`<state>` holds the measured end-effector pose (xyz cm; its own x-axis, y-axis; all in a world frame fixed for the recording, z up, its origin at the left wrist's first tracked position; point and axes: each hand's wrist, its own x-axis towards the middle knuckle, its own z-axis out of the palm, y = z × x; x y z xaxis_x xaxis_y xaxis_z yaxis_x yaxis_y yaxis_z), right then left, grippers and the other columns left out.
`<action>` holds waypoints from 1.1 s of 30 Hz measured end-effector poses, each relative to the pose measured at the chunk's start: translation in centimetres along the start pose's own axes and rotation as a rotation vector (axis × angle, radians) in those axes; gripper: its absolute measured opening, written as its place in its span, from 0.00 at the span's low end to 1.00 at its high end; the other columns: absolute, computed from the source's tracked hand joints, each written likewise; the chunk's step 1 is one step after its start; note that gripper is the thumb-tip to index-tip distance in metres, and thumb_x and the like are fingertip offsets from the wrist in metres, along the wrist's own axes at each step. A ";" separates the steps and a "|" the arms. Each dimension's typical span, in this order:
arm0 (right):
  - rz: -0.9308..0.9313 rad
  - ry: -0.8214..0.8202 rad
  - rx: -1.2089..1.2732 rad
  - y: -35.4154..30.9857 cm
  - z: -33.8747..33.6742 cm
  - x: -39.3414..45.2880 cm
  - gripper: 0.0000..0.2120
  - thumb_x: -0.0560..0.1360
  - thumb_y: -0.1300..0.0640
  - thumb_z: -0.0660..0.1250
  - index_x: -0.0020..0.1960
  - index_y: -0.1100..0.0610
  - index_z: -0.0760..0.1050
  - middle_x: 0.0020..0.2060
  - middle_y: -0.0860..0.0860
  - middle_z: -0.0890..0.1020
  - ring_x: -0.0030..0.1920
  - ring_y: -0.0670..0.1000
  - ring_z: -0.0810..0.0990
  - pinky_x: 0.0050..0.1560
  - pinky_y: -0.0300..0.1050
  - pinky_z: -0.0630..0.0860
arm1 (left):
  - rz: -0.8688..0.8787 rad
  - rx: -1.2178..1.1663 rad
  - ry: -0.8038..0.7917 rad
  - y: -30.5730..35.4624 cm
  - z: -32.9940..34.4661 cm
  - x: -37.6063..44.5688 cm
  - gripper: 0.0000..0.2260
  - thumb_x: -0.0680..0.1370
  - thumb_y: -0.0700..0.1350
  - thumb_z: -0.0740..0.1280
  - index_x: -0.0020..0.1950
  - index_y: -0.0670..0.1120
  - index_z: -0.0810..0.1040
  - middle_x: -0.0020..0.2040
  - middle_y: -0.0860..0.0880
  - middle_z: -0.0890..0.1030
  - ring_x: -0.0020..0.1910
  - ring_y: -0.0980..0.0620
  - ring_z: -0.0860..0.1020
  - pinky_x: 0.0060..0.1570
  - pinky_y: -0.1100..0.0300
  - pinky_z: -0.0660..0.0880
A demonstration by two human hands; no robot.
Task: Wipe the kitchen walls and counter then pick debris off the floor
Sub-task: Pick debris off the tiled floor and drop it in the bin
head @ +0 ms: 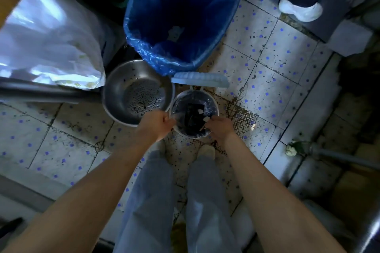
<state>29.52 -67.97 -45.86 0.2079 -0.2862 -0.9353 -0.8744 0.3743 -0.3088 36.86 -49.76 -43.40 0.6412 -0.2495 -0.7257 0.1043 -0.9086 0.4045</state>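
**Both hands at the little bin's rim**

Our grip is on the small lined bin [194,113]: our left hand [157,125] has its fingers curled at the near-left rim, seemingly pinching the clear liner there, and our right hand [219,127] is curled at the near-right rim, close to some pale scraps [206,119] lying on the dark contents. Whether the right fingers hold a scrap or only the liner edge, we cannot tell. Neither hand is spread wide; both are narrow, closed onto the rim area.

The bin stands on the tiled floor [267,68] just ahead of our feet. Touching or nearly touching it on the left is a steel colander [135,92], and behind it lies a pale blue lid [200,80]. Behind that stands the big bin with the blue bag [185,16], its mouth open toward us. A floor drain grate [244,123] sits just right of the small bin, and dark specks and brownish stains are scattered over the tiles around it. A white bag [51,37] rests on the left, and another person's white shoe [300,8] shows top right.

We judge this to be the floor-debris stage, with rubbish going into the small bin. To do it well, we should keep the liner edge held open and pressed to the rim so it does not slip inward, drop scraps squarely over the middle, and steady the light bin so it does not tip against the colander.
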 end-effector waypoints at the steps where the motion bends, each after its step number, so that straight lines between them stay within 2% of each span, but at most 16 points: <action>1: -0.013 -0.005 0.001 -0.1 0.0 -0.1 0.20 0.73 0.72 0.65 0.65 0.68 0.70 0.59 0.61 0.76 0.53 0.55 0.73 0.50 0.44 0.73 | -0.003 -0.006 -0.001 0.0 0.0 0.0 0.16 0.77 0.50 0.65 0.32 0.44 0.73 0.30 0.46 0.74 0.30 0.50 0.75 0.39 0.54 0.78; 3: -0.044 -0.003 -0.014 -0.2 0.0 -0.2 0.21 0.73 0.73 0.64 0.66 0.69 0.69 0.62 0.63 0.74 0.57 0.58 0.74 0.49 0.45 0.74 | 0.003 -0.014 -0.002 0.3 0.1 0.0 0.15 0.78 0.48 0.65 0.32 0.44 0.72 0.29 0.47 0.73 0.29 0.51 0.73 0.33 0.59 0.75; 5: -0.074 0.014 -0.016 -0.2 -0.1 0.0 0.22 0.73 0.74 0.63 0.66 0.69 0.68 0.63 0.64 0.73 0.62 0.61 0.73 0.54 0.49 0.74 | 0.004 -0.027 -0.007 0.6 0.2 0.0 0.15 0.78 0.47 0.65 0.32 0.44 0.72 0.30 0.47 0.73 0.28 0.53 0.73 0.33 0.62 0.73; 7: -0.090 0.029 -0.014 -0.1 -0.2 0.3 0.21 0.73 0.74 0.63 0.66 0.69 0.69 0.64 0.63 0.73 0.64 0.61 0.72 0.60 0.47 0.71 | 0.003 -0.043 -0.005 0.8 0.4 0.1 0.15 0.78 0.47 0.65 0.32 0.45 0.71 0.29 0.48 0.73 0.28 0.54 0.72 0.36 0.61 0.75; 10: -0.088 0.036 0.000 0.3 -0.4 0.8 0.20 0.73 0.74 0.63 0.65 0.69 0.70 0.63 0.63 0.74 0.62 0.60 0.74 0.62 0.48 0.72 | 0.002 -0.068 -0.005 1.0 0.7 0.4 0.15 0.77 0.47 0.65 0.32 0.44 0.72 0.29 0.47 0.73 0.28 0.53 0.73 0.38 0.58 0.76; 11: -0.091 0.043 -0.009 0.4 -0.4 0.8 0.20 0.73 0.74 0.63 0.65 0.69 0.71 0.61 0.62 0.75 0.58 0.58 0.76 0.58 0.46 0.75 | 0.002 -0.078 -0.005 1.1 0.8 0.5 0.14 0.77 0.46 0.65 0.32 0.43 0.73 0.30 0.46 0.73 0.29 0.52 0.73 0.40 0.57 0.78; 13: -0.090 0.044 0.020 0.5 -0.7 0.9 0.16 0.74 0.75 0.62 0.61 0.70 0.73 0.53 0.60 0.77 0.46 0.53 0.80 0.41 0.35 0.78 | -0.019 -0.089 -0.014 1.3 1.3 0.7 0.13 0.76 0.46 0.66 0.33 0.42 0.73 0.31 0.45 0.72 0.32 0.50 0.73 0.43 0.55 0.77; 15: -0.054 0.029 0.100 0.4 -1.0 1.0 0.09 0.74 0.78 0.59 0.50 0.69 0.74 0.38 0.58 0.79 0.28 0.46 0.80 0.28 0.31 0.76 | -0.043 -0.165 -0.007 1.7 1.9 1.1 0.15 0.76 0.46 0.67 0.31 0.43 0.70 0.30 0.45 0.71 0.31 0.50 0.71 0.40 0.56 0.75; 16: -0.029 0.025 0.139 0.4 -1.2 1.2 0.10 0.75 0.78 0.58 0.44 0.67 0.74 0.30 0.58 0.79 0.22 0.44 0.78 0.24 0.32 0.75 | -0.073 -0.228 0.002 1.9 2.2 1.3 0.17 0.76 0.47 0.67 0.29 0.44 0.68 0.29 0.46 0.69 0.29 0.51 0.69 0.37 0.58 0.74; 18: 0.009 0.018 0.196 0.5 -1.5 1.3 0.14 0.76 0.78 0.55 0.39 0.65 0.71 0.20 0.55 0.78 0.19 0.45 0.77 0.22 0.35 0.75 | -0.143 -0.335 0.013 2.2 2.9 2.0 0.21 0.77 0.49 0.66 0.27 0.46 0.65 0.27 0.48 0.67 0.27 0.52 0.67 0.34 0.59 0.70; 21: 0.022 0.029 0.222 0.6 -2.1 1.8 0.14 0.77 0.77 0.54 0.38 0.66 0.71 0.19 0.56 0.77 0.18 0.48 0.77 0.21 0.37 0.75 | -0.200 -0.412 0.016 2.5 3.9 2.8 0.19 0.76 0.49 0.67 0.28 0.45 0.67 0.29 0.45 0.70 0.30 0.48 0.71 0.40 0.52 0.76; 23: 0.035 0.019 0.207 0.4 -2.5 1.8 0.13 0.77 0.76 0.53 0.40 0.67 0.71 0.17 0.55 0.76 0.17 0.48 0.76 0.19 0.36 0.73 | -0.207 -0.454 0.009 2.7 4.6 3.2 0.16 0.76 0.49 0.67 0.30 0.45 0.70 0.32 0.45 0.72 0.34 0.49 0.73 0.45 0.52 0.77; 26: 0.007 0.001 0.096 0.1 -3.1 1.5 0.10 0.75 0.77 0.57 0.51 0.69 0.73 0.28 0.61 0.78 0.18 0.47 0.76 0.18 0.33 0.70 | -0.215 -0.501 -0.006 3.2 5.2 3.5 0.05 0.74 0.43 0.70 0.41 0.43 0.80 0.40 0.48 0.77 0.43 0.50 0.75 0.51 0.56 0.75; 28: -0.015 0.005 0.042 0.4 -3.4 1.5 0.12 0.74 0.77 0.60 0.56 0.73 0.72 0.41 0.65 0.79 0.24 0.51 0.79 0.19 0.33 0.72 | -0.237 -0.525 -0.019 3.3 5.5 3.8 0.10 0.72 0.39 0.72 0.52 0.41 0.80 0.45 0.47 0.78 0.48 0.48 0.77 0.57 0.55 0.74; 30: -0.014 0.008 0.027 0.6 -3.6 1.7 0.12 0.73 0.77 0.61 0.57 0.75 0.72 0.51 0.71 0.78 0.32 0.55 0.78 0.22 0.34 0.75 | -0.281 -0.588 -0.057 3.1 5.8 3.9 0.16 0.71 0.33 0.71 0.58 0.38 0.76 0.47 0.44 0.80 0.51 0.45 0.78 0.59 0.53 0.74; 33: -0.017 0.017 -0.019 0.7 -3.8 1.9 0.13 0.73 0.76 0.62 0.57 0.74 0.73 0.51 0.69 0.78 0.29 0.53 0.79 0.20 0.32 0.71 | -0.273 -0.627 -0.061 2.8 6.6 4.1 0.21 0.73 0.30 0.65 0.65 0.38 0.72 0.59 0.39 0.78 0.54 0.44 0.78 0.57 0.55 0.74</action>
<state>27.64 -71.62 -47.16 0.2153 -0.3076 -0.9268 -0.8790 0.3525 -0.3212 34.81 -55.54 -48.91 0.4870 -0.0740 -0.8702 0.6884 -0.5807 0.4346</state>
